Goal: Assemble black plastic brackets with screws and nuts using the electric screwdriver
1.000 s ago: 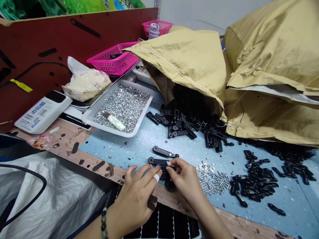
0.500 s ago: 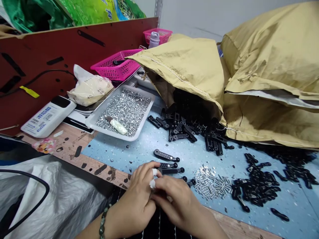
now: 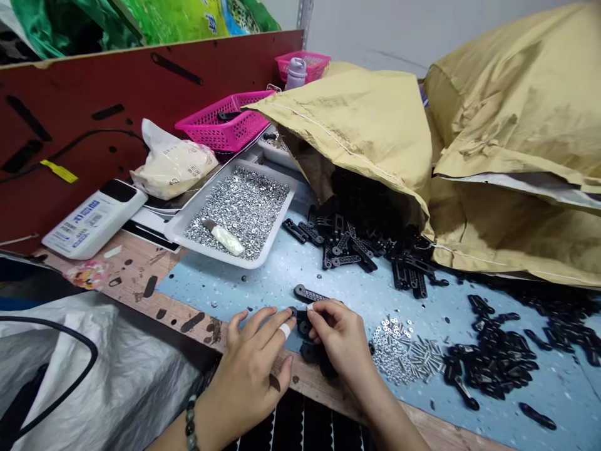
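Observation:
My left hand lies over the bench's front edge, its fingers stretched out. The fingertips reach a black plastic arm piece on the blue mat. My right hand is closed in a pinch at the same piece, and what sits between thumb and forefinger is hidden. Just behind the fingers lies another black arm piece, partly covered by the right hand. More dark parts show under the right hand, blurred. To the right is a heap of small metal nuts and pins.
A white tray of metal nuts holds a wrapped blade. Black arm pieces spill from a brown paper sack. Small black levers are piled at right. A pink basket and white scale-like device stand at left.
My hands have come apart and moved forward from the bench edge onto the black pieces. The left fingers have spread out; the right hand now pinches at a piece.

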A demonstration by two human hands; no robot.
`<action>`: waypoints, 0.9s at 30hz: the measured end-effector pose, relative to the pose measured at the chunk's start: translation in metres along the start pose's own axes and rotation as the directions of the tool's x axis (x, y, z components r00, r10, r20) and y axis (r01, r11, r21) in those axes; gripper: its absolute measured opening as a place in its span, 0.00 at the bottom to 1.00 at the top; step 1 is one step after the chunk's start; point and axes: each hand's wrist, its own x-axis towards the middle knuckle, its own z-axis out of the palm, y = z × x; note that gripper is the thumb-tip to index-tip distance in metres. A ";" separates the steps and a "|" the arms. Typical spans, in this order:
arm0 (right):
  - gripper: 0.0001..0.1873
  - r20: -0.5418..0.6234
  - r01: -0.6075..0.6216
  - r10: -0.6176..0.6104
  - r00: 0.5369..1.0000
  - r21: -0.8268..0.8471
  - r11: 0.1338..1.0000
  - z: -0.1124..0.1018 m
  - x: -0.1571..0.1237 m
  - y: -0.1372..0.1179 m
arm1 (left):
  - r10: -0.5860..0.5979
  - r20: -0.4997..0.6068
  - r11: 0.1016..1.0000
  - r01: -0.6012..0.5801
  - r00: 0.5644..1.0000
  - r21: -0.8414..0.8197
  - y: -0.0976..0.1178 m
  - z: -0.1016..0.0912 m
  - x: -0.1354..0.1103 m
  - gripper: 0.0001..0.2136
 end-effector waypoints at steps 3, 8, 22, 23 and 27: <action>0.09 0.014 -0.002 0.003 1.000 -0.061 0.998 0.001 0.000 -0.003 | 0.005 -0.022 1.000 -0.005 1.000 -0.014 0.002 0.000 0.001 0.18; 0.02 0.007 0.046 -0.046 0.999 -0.354 0.934 -0.001 0.005 -0.004 | 0.018 0.012 1.000 -0.018 1.000 -0.010 0.002 0.000 0.003 0.22; 0.08 0.481 0.763 -0.629 0.611 -0.145 0.630 -0.017 -0.040 -0.042 | -0.059 0.178 0.934 0.118 0.982 -0.338 0.011 -0.019 0.020 0.24; 0.06 0.425 0.707 -0.607 0.672 -0.121 0.697 -0.020 -0.038 -0.039 | -0.076 0.172 0.922 0.135 0.982 -0.364 0.011 -0.021 0.020 0.27; 0.05 0.009 0.256 -0.258 0.966 0.079 0.963 -0.033 -0.013 -0.027 | -0.049 0.147 0.942 0.095 0.988 -0.321 0.002 -0.022 0.025 0.32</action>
